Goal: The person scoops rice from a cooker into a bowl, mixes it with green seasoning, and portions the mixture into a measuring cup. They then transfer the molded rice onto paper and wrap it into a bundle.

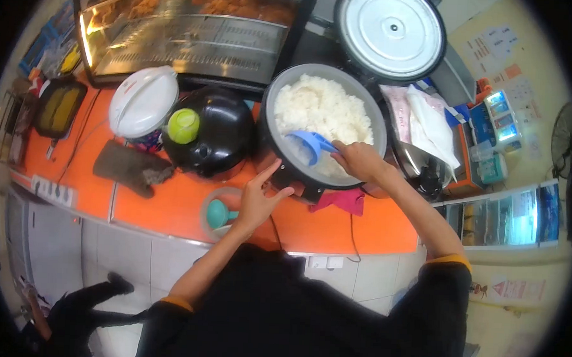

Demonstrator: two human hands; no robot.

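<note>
A large rice cooker (pixel 373 115) stands open on the orange counter, and white cooked rice (pixel 324 107) fills much of its pot. My right hand (pixel 358 161) grips the handle of a blue rice scoop (pixel 310 145), whose bowl dips into the rice at the near side of the pot. At the cooker's front left, my left hand (pixel 259 198) has its fingers spread, the fingertips right by the outer wall. Just below that hand, a teal scoop (pixel 219 214) rests in a round container (pixel 207 204) at the counter's edge.
The cooker's raised lid (pixel 394 30) stands behind it. To the left are a black pot (pixel 215 127) with a green knob, a white lidded container (pixel 144 102) and a dark oven mitt (pixel 130 166). A heated display case (pixel 190 40) stands behind. Another person (pixel 82 310) is at lower left.
</note>
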